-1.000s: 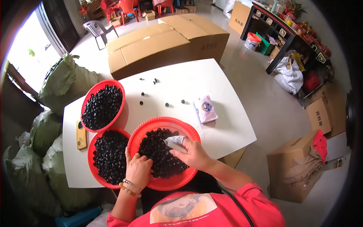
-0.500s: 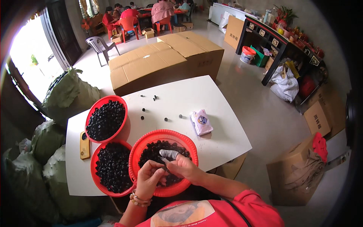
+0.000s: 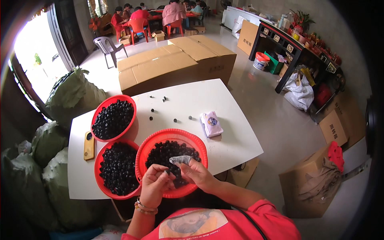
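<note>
Beneath and just beyond the left hand (image 3: 154, 183), whose fingertips appear pinched on one, the small black pieces (image 3: 170, 150) lie in a red basket (image 3: 203, 155), probably light, stiff and slippery, best held by their round sides; what the adjacent right hand (image 3: 198, 174) grips I cannot tell.

Wide fisheye view from the head, down over the table (image 3: 200, 100)

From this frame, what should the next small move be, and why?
Perhaps ease the left hand slightly toward the right hand: both hover close together over the red slotted basket of small round black parts, and the left hand looks pinched. Whether it holds a part is too small to tell.
</note>
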`<state>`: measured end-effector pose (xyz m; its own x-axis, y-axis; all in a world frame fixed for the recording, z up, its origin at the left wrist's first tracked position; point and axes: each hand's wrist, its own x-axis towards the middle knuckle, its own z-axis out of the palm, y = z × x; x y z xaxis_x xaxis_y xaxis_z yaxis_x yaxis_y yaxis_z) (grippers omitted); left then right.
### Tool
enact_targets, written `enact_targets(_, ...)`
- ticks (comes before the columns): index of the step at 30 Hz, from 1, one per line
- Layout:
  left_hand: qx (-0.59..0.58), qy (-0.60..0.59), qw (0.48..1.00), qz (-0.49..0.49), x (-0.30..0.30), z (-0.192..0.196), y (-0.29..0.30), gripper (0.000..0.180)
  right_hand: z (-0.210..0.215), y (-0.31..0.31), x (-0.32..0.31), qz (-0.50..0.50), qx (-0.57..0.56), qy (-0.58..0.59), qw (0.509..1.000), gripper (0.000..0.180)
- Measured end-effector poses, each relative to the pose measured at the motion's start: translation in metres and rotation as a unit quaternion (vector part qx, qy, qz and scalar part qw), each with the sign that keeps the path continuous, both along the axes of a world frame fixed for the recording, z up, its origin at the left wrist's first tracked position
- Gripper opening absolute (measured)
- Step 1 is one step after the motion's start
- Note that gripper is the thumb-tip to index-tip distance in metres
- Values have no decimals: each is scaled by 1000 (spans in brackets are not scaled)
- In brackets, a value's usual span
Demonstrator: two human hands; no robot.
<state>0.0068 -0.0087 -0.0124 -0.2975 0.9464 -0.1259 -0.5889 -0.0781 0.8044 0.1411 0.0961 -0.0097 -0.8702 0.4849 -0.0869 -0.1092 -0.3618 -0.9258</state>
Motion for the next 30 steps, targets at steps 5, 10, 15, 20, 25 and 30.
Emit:
enact_targets(5, 19, -53, 998, 29, -3, -5, -8, 13, -4, -6, 8, -13, 194, -30, 980, 37)
enact_targets(10, 46, -62, 996, 43, 0, -1, -18, 14, 4, -20, 5, -37, 331, -1, 943, 31)
enact_targets(15, 96, -91, 990, 46, 0, -7, -23, 13, 11, -28, 8, -19, 253, 17, 967, 28)
enact_targets(20, 106, -97, 988, 58, 2, -9, -28, 13, 20, -32, 2, -14, 287, -4, 958, 30)
enact_targets(25, 89, -85, 990, 69, 3, -11, -29, 14, 20, -34, -1, -19, 301, -17, 953, 28)
enact_targets(30, 77, -69, 992, 74, 2, -13, -28, 14, 14, -32, -3, -27, 300, -23, 953, 28)
